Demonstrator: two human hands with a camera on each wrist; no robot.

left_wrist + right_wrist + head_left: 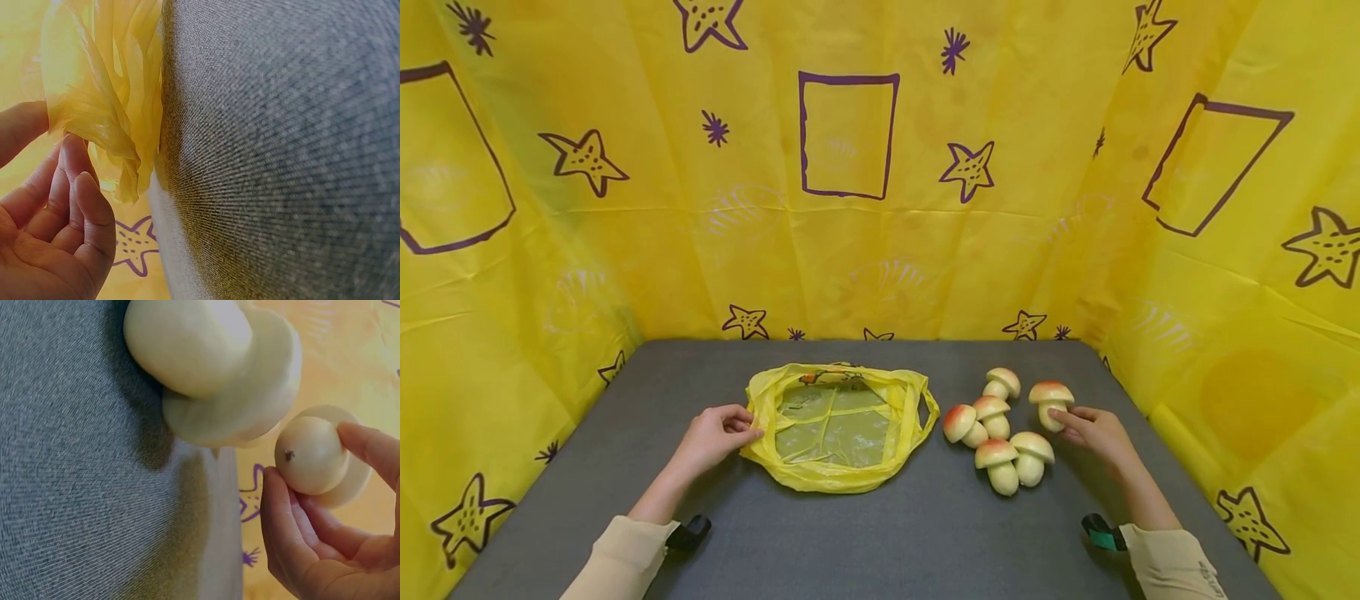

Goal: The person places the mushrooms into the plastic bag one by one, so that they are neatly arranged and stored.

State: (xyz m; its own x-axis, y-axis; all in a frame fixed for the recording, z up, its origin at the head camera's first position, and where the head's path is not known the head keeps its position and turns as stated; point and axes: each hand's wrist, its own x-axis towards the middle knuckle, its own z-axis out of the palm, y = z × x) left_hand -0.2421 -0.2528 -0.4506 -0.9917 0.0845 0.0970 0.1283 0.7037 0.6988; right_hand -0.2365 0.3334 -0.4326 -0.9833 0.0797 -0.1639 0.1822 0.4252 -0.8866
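A yellow plastic bag (842,479) lies on the grey table with its mouth spread wide. My left hand (722,433) pinches the bag's left edge between thumb and fingers; in the left wrist view the thin yellow film (103,119) hangs in folds from the fingertips. On the right, my right hand (1093,429) holds a toy mushroom (1051,393) by its stem, the red-tinged cap facing up. The right wrist view shows thumb and fingers around that pale stem (312,456). Several more mushrooms (996,454) lie grouped between the bag and my right hand.
The grey table (880,550) is walled on three sides by yellow cloth (850,275) printed with purple stars and frames. One handle loop (931,408) of the bag sticks out toward the mushrooms. Dark straps (688,533) show at both cuffs.
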